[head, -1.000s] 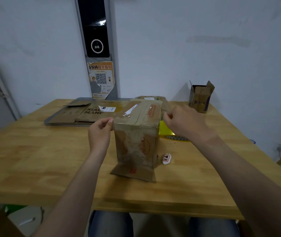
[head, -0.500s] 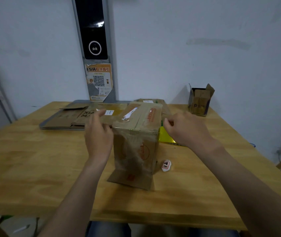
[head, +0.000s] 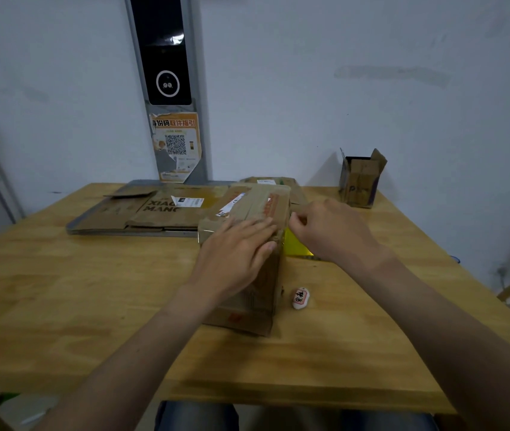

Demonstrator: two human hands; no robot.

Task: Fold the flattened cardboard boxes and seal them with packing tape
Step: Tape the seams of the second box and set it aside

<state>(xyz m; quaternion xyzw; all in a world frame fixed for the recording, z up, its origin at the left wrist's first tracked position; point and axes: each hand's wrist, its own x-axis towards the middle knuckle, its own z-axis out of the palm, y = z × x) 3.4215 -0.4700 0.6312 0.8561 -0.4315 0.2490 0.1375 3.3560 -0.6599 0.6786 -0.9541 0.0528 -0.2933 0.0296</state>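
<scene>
Upright brown cardboard box (head: pixel 259 200) mid-frame on wooden desk (head: pixel 92 290), both hands at it.
Flat left hand (head: pixel 235 256), fingers straight, presses box top; right hand (head: pixel 328 231) fingers curled at its top right edge, grip unclear.

Upright brown box (head: pixel 258 209) — flattened boxes (head: pixel 154 209) behind.

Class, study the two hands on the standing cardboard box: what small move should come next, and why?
Probably slide the left hand along the top of the cardboard box, pressing it flat. Its fingers lie straight over the near top edge, while the right hand curls at the right top edge; whether it holds anything is unclear.
</scene>
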